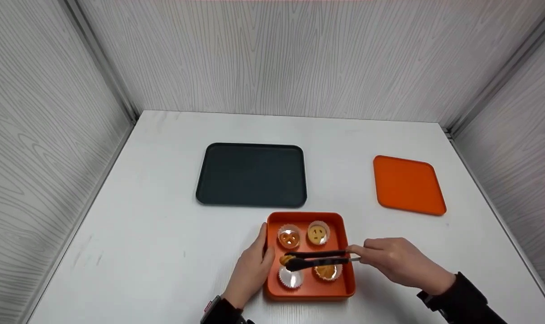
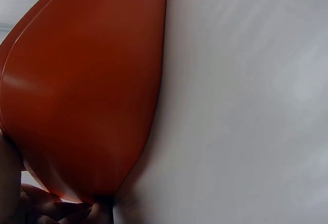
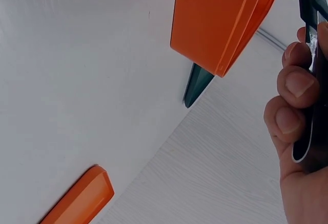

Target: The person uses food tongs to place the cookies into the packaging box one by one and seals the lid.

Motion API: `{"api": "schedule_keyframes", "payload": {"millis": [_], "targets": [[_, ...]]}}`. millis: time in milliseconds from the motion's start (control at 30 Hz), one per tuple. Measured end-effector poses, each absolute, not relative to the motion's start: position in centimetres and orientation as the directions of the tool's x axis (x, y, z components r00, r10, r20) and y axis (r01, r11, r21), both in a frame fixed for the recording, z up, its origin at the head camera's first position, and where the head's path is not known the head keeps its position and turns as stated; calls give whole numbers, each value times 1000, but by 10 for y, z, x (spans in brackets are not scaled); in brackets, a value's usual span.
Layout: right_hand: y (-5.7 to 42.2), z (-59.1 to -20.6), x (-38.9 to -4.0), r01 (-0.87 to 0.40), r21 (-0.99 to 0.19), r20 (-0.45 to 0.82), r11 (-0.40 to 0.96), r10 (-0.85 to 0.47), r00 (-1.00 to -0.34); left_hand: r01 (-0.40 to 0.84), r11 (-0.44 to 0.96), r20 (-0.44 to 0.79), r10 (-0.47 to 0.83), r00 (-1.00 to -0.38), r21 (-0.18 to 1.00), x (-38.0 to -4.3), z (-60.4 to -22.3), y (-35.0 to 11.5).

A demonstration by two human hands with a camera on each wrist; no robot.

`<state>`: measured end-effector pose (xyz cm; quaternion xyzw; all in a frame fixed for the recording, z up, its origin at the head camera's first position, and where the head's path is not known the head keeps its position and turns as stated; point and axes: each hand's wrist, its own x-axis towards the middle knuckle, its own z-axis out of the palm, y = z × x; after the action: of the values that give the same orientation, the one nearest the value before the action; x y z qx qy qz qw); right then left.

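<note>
Down in the head view, my left hand (image 1: 250,269) rests against the left wall of the orange box (image 1: 342,229), thumb up along the rim and fingers relaxed against the side, not curled round anything. My right hand (image 1: 396,261) pinches the handle end of the black tongs (image 1: 319,260), which reach leftward across the box. At their tips sits a small golden pastry (image 1: 286,259), held above the empty paper cup (image 1: 290,278) in the near left corner. Three other cups in the box hold pastries. Beyond the box lies a dark tray (image 1: 251,174), and well apart to the right an orange lid (image 1: 408,185), both flat on the white tabletop (image 1: 155,243).

From the left wrist, the box's outer wall (image 2: 87,90) fills the left half of the picture, my fingers (image 2: 48,206) touching it at the bottom; the tabletop (image 2: 246,106) takes up the rest.

From the right wrist, my fingers (image 3: 294,83) are curled round the tongs (image 3: 315,106) at the right edge. The box (image 3: 215,24) shows from its side, a sliver of the dark tray (image 3: 196,83) just behind it, and a corner of the lid (image 3: 84,198) lies at the bottom left.
</note>
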<state>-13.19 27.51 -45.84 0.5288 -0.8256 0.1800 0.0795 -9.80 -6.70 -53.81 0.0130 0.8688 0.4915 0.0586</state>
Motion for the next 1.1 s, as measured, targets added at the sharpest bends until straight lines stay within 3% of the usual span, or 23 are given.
{"api": "schedule_keyframes", "payload": {"millis": [367,900,1100], "targets": [[267,-456,-130,-906,-134,244,401,-873,-423,-55,505,-114,88,-990,861,-98,-536,-66],[260,-461,-128,-903,32,225,429,-883,-412,10,502,-45,98,-994,865,-98,-540,-68],[261,-458,-127,-899,19,196,438,-883,-426,22,501,-31,97,-995,865,-97,-541,-69]]}}
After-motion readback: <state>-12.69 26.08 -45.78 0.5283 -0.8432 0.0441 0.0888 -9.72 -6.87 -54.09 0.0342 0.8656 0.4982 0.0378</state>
